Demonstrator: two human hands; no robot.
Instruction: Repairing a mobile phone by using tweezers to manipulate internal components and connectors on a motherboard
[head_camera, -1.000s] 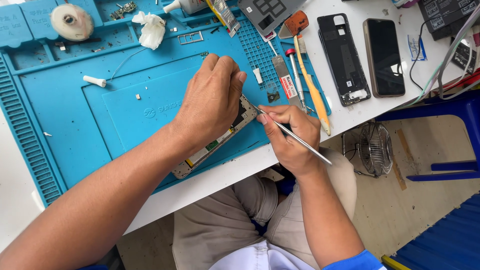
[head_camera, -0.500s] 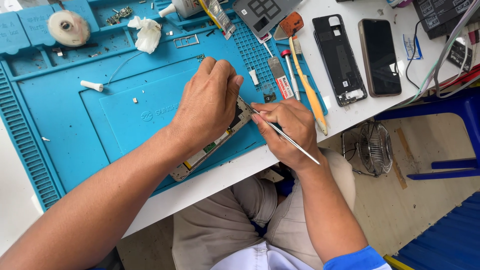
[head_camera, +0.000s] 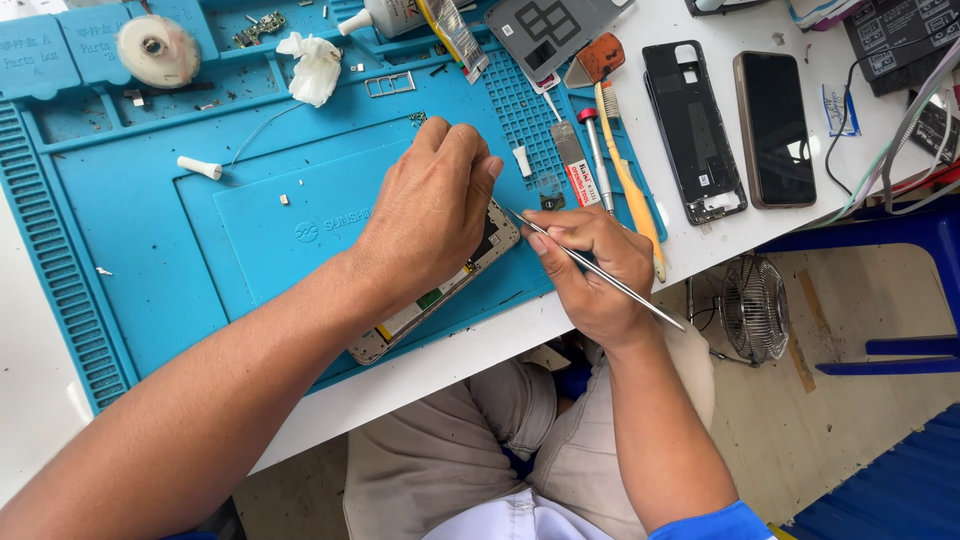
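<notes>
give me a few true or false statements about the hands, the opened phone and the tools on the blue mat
1. The left hand rests on top of the opened phone on the blue repair mat. True.
2. The right hand holds a screwdriver. False: it holds thin metal tweezers, tip pointing toward the phone.
3. The opened phone lies on the bare white table. False: it lies on the blue mat, near its front edge.
4. A black phone back cover and a dark phone lie side by side on the white table, right of the mat. True.
5. The yellow-handled brush is in the left hand. False: it lies on the mat's right edge, unheld.
</notes>
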